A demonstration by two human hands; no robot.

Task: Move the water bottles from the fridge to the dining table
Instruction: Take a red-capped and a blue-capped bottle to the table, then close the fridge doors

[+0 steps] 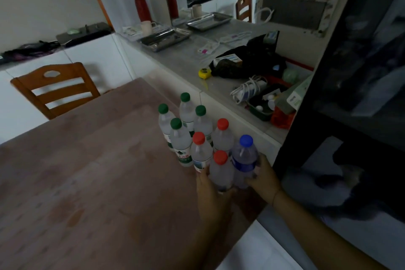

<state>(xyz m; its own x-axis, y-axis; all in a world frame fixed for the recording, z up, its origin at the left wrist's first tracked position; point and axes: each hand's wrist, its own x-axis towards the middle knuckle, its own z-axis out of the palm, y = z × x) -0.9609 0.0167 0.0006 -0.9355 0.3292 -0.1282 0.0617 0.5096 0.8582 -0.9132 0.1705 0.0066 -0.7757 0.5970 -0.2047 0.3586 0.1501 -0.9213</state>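
Note:
Several water bottles stand clustered near the right edge of the brown dining table (pixel 87 171): green-capped ones (pixel 178 138) at the back, red-capped ones (pixel 221 133) in the middle. My left hand (pixel 210 190) is wrapped around the nearest red-capped bottle (pixel 220 171), which stands upright on the table. My right hand (pixel 262 175) grips the blue-capped bottle (pixel 244 158) beside it, also upright at the table's edge.
A wooden chair (pixel 54 87) stands at the table's far side. To the right runs a grey counter (pixel 186 59) with metal trays (pixel 166 37), a black bag (pixel 247 61), a yellow tape measure (pixel 204 73) and a cluttered box. A dark glossy fridge (pixel 350 94) rises on the right.

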